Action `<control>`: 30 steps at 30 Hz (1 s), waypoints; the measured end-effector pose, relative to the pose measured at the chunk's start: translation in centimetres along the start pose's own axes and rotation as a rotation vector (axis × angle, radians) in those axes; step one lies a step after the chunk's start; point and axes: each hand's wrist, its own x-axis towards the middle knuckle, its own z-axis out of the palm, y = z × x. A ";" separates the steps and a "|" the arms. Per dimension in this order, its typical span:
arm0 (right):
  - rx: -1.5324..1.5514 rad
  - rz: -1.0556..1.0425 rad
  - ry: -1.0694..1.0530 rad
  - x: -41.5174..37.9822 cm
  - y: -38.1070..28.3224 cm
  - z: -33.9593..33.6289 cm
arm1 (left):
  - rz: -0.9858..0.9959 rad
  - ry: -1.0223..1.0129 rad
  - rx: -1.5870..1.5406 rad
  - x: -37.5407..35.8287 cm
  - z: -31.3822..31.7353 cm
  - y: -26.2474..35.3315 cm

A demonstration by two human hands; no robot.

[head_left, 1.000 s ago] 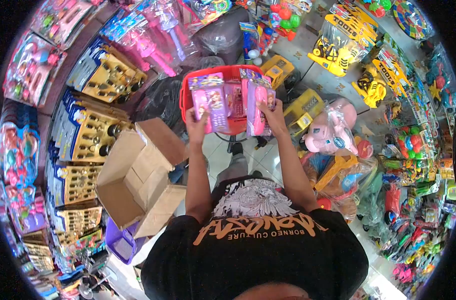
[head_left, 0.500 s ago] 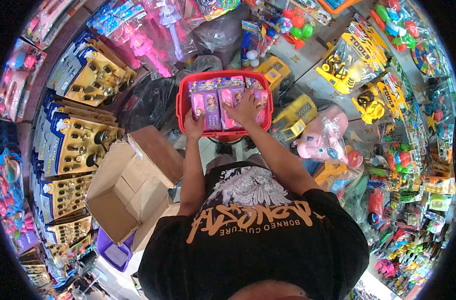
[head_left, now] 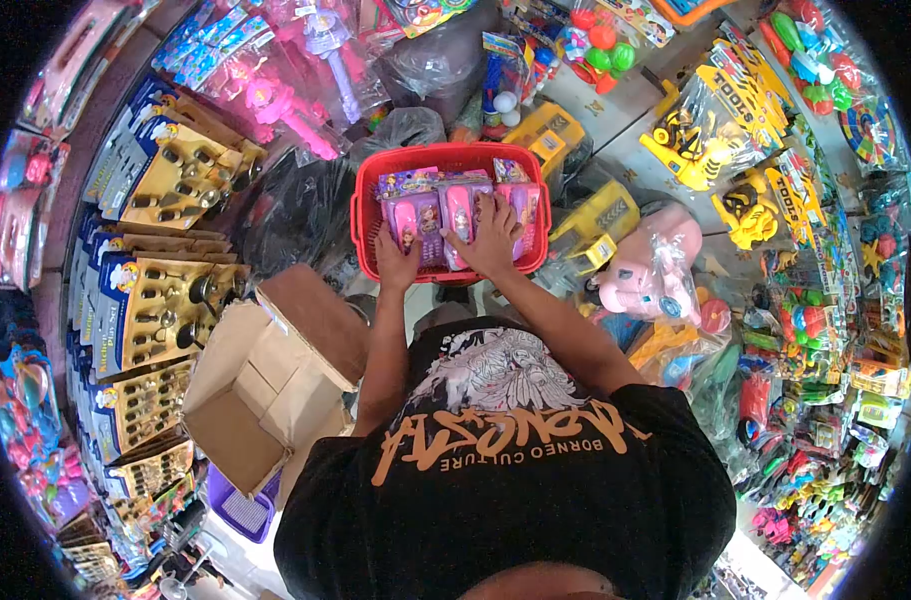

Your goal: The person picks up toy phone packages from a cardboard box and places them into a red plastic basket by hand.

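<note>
A red plastic basket stands in front of me, filled with pink and purple toy phone packs. My left hand grips the near end of the left pack inside the basket. My right hand lies flat with fingers spread on the packs in the middle of the basket, pressing them down.
An open, empty cardboard box sits at my left. Yellow kitchen-set packs line the left wall. Yellow toy trucks, a pink plush in plastic and many bagged toys crowd the right. A purple basket lies lower left.
Both hands, which held two toy phone packs above the basket, have lowered them into it. The right hand has shifted from gripping a pack to pressing flat on the packs.
</note>
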 end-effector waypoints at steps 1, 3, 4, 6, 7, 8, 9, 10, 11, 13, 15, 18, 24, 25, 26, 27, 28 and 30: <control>-0.001 0.008 0.002 -0.1 0.1 0.0 | 0.003 -0.008 0.000 -0.1 -0.1 0.3; 0.021 -0.026 -0.026 -0.1 0.1 -0.3 | 0.041 0.067 0.015 0.1 -0.3 1.3; 0.022 -0.044 -0.036 0.0 -0.1 -1.1 | 0.046 0.066 0.013 0.3 -0.6 1.9; 0.054 -0.082 0.015 0.0 0.8 -1.5 | -0.046 0.090 0.092 0.7 -1.4 2.5; 0.084 -0.122 0.064 0.1 1.5 -1.7 | -0.045 0.093 0.092 1.0 -1.7 2.4; 0.085 -0.124 0.065 0.1 2.3 -2.2 | -0.038 0.129 0.072 1.6 -2.1 2.2; 0.046 -0.073 0.101 0.3 3.3 -2.7 | -0.030 0.167 0.051 2.2 -2.5 2.0; 0.007 -0.022 0.137 0.4 4.5 -3.1 | -0.030 0.170 0.051 2.9 -3.1 2.0; 0.041 -0.009 0.202 0.6 5.8 -3.4 | -0.055 0.186 -0.028 3.5 -3.7 2.0; 0.078 0.000 0.275 1.4 8.5 -3.9 | -0.072 0.206 -0.109 5.2 -4.6 1.5; 0.041 0.203 0.280 1.6 10.9 -4.4 | -0.110 0.256 -0.122 6.9 -5.4 0.2; 0.397 0.215 0.231 3.2 17.8 -0.9 | -0.333 0.131 -0.004 9.1 -5.7 -2.3; 0.598 0.414 -0.024 5.9 20.6 1.9 | -0.524 -0.297 -0.034 10.8 -5.1 -6.1; 0.600 0.411 -0.022 6.2 20.1 1.6 | -0.575 -0.352 -0.017 10.7 -5.6 -5.1; 0.497 0.398 -0.098 6.4 19.6 1.3 | -0.629 -0.408 -0.001 10.4 -6.1 -4.0; 0.395 0.382 -0.171 6.7 18.7 0.7 | -0.627 -0.406 -0.001 10.9 -6.2 -4.9; 0.396 0.381 -0.167 6.8 17.8 0.3 | -0.642 -0.544 -0.137 11.8 -6.2 -6.2; 0.344 0.378 -0.190 6.7 16.2 -0.7 | -0.649 -0.688 -0.275 12.2 -5.6 -7.4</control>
